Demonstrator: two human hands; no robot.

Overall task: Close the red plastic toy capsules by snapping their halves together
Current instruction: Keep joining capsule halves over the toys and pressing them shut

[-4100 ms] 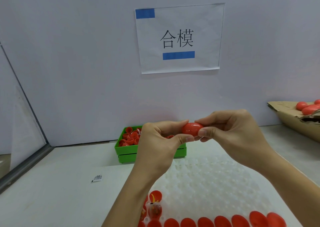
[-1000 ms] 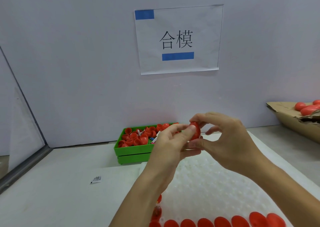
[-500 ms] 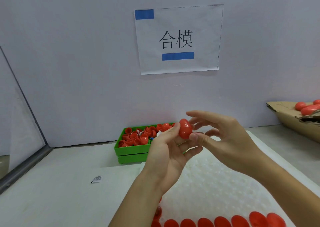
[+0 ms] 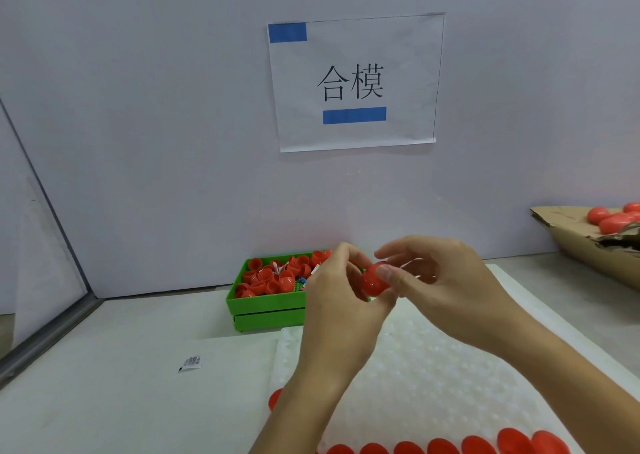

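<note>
We have a red capsule (image 4: 374,279) held up between both hands, above the far end of the white dimpled tray (image 4: 433,367). Our right hand (image 4: 446,287) pinches it, the thumb lying across its front and the fingers curled over the top. Our left hand (image 4: 332,301) closes on it from the other side, its fingertips hidden behind the capsule, so we cannot tell how much of the shell it covers or whether the seam has seated.

To do this step well, we judge the two halves should be lined up squarely before squeezing, with the push running straight along the capsule's length. A tilted half would likely jam or spring off. We would keep the thumbs clear of the seam.

Behind the hands sits the green bin (image 4: 266,309) of loose red halves (image 4: 270,277) on the tabletop (image 4: 121,401). More red pieces (image 4: 450,445) line the tray's near edge, and closed capsules (image 4: 613,219) lie in the cardboard box (image 4: 581,245) on the right.
</note>
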